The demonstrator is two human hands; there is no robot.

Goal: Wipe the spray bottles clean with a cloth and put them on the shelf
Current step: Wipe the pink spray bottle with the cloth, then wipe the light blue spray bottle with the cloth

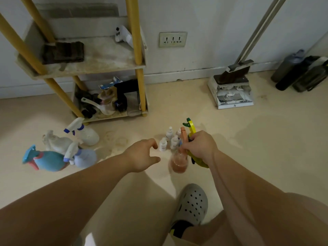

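Note:
My right hand (199,145) grips two spray bottles by their necks: a yellow one with a green nozzle (191,126) and a clear one with pink liquid (178,163). My left hand (143,154) is open, fingers spread, just left of several small white bottles (168,140) on the floor. At the left stand a blue spray bottle (47,160), a pale lilac one (84,158) and a white one with a blue trigger (87,134), with a white cloth (56,142) bunched among them. The yellow-posted shelf (99,59) stands behind, a dark cloth (63,52) on its middle tier.
The bottom shelf tier (110,102) is crammed with a ladle and dark items. A dustpan and broom (230,89) lean on the wall at right, dark bottles (300,71) beyond. A wall socket (173,39) is behind. My grey clog (192,204) is at the bottom.

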